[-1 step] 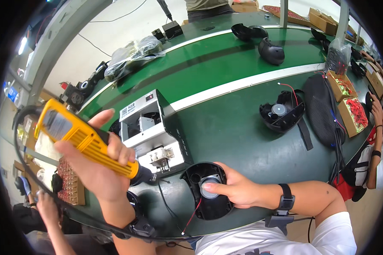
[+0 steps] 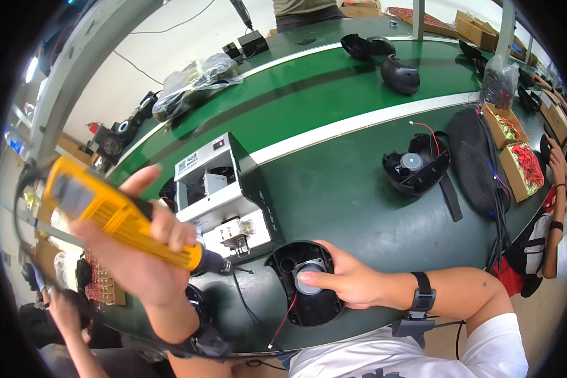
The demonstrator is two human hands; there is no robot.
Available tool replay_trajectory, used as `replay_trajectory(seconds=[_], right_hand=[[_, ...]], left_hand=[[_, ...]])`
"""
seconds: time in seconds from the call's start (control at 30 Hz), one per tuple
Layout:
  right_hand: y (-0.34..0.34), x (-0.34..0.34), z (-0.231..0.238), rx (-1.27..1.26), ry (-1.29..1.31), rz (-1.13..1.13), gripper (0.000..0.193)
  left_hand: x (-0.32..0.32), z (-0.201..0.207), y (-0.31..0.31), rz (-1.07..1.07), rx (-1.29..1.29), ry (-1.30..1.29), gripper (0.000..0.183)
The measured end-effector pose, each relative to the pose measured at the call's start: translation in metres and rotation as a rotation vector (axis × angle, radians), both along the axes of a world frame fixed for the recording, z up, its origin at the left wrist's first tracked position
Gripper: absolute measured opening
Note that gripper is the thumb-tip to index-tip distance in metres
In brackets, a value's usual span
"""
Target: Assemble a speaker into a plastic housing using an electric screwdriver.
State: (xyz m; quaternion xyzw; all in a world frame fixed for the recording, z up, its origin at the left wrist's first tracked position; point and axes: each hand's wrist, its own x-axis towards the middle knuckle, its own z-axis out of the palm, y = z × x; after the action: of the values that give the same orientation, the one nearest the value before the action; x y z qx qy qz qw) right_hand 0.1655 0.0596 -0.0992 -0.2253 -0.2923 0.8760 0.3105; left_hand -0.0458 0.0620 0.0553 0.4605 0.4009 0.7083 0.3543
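Head view: left hand [image 2: 146,269] grips an electric screwdriver [image 2: 116,215], right hand [image 2: 351,277] pinches a speaker housing [image 2: 312,307] near the workbench's [image 2: 359,217] front edge, seemingly to steady it.

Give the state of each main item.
Black, rounded plastic shell: open side up, held by right hand
Round grey metal speaker: inside shell, under right thumb
Thin red wire: connector end loose
Yellow plastic electric screwdriver: gripped by left hand, tip off shell
Second black plastic shell: open
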Motion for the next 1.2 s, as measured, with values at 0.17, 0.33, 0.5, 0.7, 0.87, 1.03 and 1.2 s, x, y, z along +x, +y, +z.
replay_trajectory(seconds=[0.17,0.33,0.5,0.7,0.87,1.03,1.2], right_hand=[[-0.001,-0.002,-0.002,0.043,0.031,0.024,0.055],[0.001,0.001,0.0,0.04,-0.015,0.038,0.055],[0.001,0.0,0.003,0.009,-0.017,0.015,0.054],[0.001,-0.001,0.003,0.023,-0.026,0.019,0.052],[-0.001,-0.004,0.003,0.034,-0.043,-0.001,0.053],[-0.003,-0.006,0.009,0.013,-0.064,-0.089,0.053],[-0.007,-0.014,0.005,-0.004,-0.028,-0.075,0.055]], left_hand=[[0.01,0.02,-0.033,-0.17,0.274,-0.055,0.069],[0.048,-0.009,-0.018,-0.264,0.274,-0.076,0.078],[0.057,-0.032,-0.005,-0.275,0.194,-0.121,0.09],[0.062,-0.034,-0.004,-0.211,0.147,-0.133,0.093],[0.07,-0.033,-0.007,-0.189,0.156,-0.104,0.094],[0.081,-0.033,-0.008,-0.184,0.119,0.049,0.097],[0.075,-0.035,-0.019,-0.17,0.102,0.175,0.09]])
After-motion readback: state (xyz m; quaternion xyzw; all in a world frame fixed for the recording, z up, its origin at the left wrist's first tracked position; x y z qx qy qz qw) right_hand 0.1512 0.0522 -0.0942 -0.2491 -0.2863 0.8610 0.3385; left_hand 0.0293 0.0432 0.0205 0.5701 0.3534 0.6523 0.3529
